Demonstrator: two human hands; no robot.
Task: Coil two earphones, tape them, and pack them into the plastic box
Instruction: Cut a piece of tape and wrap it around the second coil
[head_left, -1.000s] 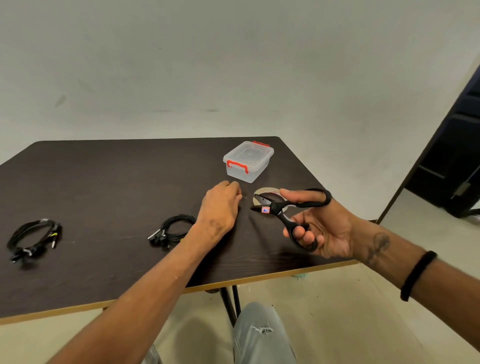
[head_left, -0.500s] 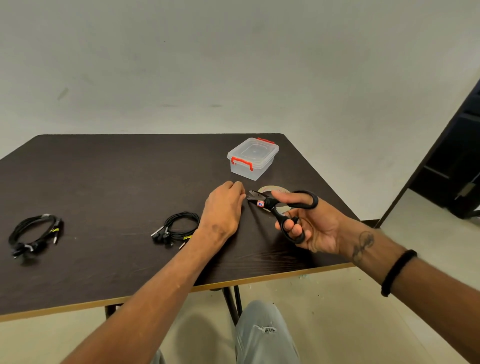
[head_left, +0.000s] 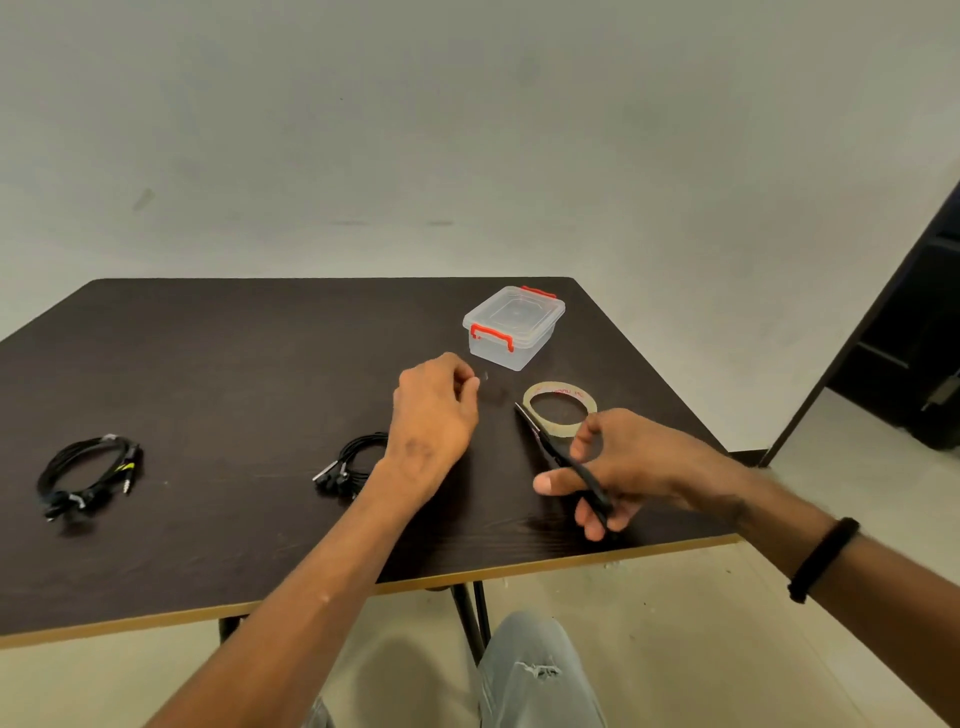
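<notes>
A coiled black earphone (head_left: 88, 475) lies at the table's left. A second black coil (head_left: 350, 462) lies mid-table, partly hidden behind my left wrist. My left hand (head_left: 434, 413) hovers just right of it, thumb and forefinger pinching a small clear strip of tape (head_left: 485, 375) that barely shows. My right hand (head_left: 641, 465) grips black scissors (head_left: 553, 449) by the handles, with the blades closed, low over the table and pointing up-left beside the tape roll (head_left: 560, 410). The clear plastic box (head_left: 514, 327) with red latches stands shut behind both hands.
The dark wooden table (head_left: 234, 364) ends in a pale front edge near my knee (head_left: 535, 670). A plain wall stands behind it. A dark doorway or cabinet (head_left: 914, 332) is at the far right, off the table.
My right hand has lowered the scissors and closed the blades, moving away from my left fingers. The tape roll is now uncovered. My left hand has lifted slightly, still pinching.
</notes>
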